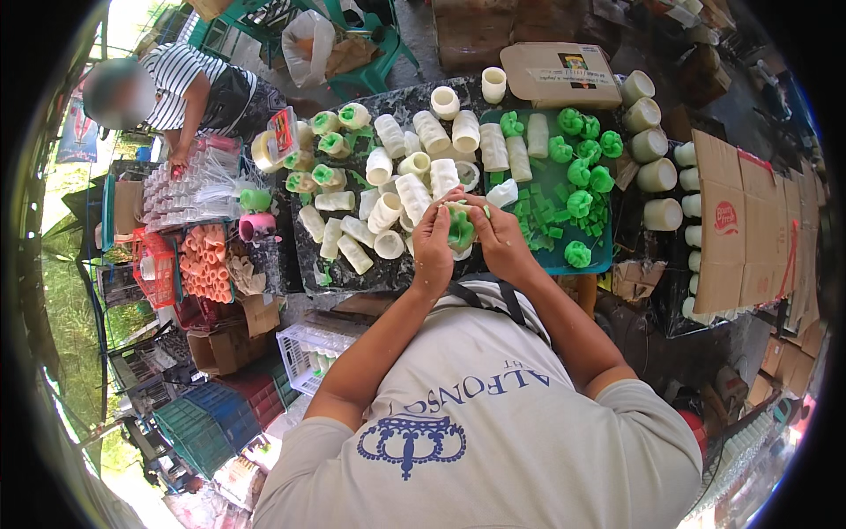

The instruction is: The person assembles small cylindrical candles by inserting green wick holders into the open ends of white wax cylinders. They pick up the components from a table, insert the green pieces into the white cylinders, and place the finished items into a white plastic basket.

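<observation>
Side by side at the near edge of the table, my left hand point(434, 242) and my right hand point(500, 240) are closed around a pale, wax-like cup with green inside point(460, 229). Fingertips of both hands meet at its rim, where a small pale piece shows; the fingers cover much of the cup. Just beyond them lie many cream-coloured ribbed cylinders point(411, 196), some upright with hollow tops, others on their sides. To the right, a dark green tray point(608, 263) bears green flower-shaped pieces point(579, 204) and loose flat green squares point(536, 210).
Several green-filled pale cups point(330, 145) stand at the table's far left. A cardboard piece point(560, 76) lies at the back, beside a row of cream cups point(656, 175). Leftward, a person in a striped shirt point(189, 79) reaches over clear containers point(189, 189). Orange pieces point(205, 264) are nearer.
</observation>
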A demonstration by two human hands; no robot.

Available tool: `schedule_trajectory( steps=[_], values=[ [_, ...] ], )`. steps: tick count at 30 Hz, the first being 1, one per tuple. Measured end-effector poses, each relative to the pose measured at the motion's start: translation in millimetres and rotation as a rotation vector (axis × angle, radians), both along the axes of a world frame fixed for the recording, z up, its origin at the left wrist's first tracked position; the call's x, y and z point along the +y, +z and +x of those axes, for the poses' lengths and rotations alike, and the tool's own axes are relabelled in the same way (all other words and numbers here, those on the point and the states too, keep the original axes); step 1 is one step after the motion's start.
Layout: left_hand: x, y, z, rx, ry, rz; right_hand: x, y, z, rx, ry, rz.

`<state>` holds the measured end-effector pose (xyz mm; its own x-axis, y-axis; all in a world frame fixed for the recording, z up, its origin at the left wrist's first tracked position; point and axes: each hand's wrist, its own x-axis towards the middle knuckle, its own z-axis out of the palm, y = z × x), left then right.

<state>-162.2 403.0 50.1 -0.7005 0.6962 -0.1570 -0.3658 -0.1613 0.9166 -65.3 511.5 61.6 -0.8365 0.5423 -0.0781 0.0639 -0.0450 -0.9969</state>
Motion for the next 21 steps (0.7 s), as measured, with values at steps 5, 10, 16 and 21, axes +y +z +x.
schedule_trajectory(
  steps=[5,10,16,21],
  values=[
    [1.9,-2.4,-2.3,-0.212,0.030,-0.019,-5.2,-7.4,1.5,-0.106,-0.108,0.100],
    [0.3,-3.4,-5.9,-0.400,0.089,-0.076,-11.4,-15.5,2.4,-0.155,-0.174,0.170],
    [2.2,1.3,-12.1,-0.569,0.102,-0.127,-13.8,-14.3,3.5,-0.162,-0.192,0.234],
    [-6.0,-2.9,-12.1,-0.447,-0.088,-0.084,-18.5,-2.9,7.7,-0.198,-0.169,0.018]
  ],
)
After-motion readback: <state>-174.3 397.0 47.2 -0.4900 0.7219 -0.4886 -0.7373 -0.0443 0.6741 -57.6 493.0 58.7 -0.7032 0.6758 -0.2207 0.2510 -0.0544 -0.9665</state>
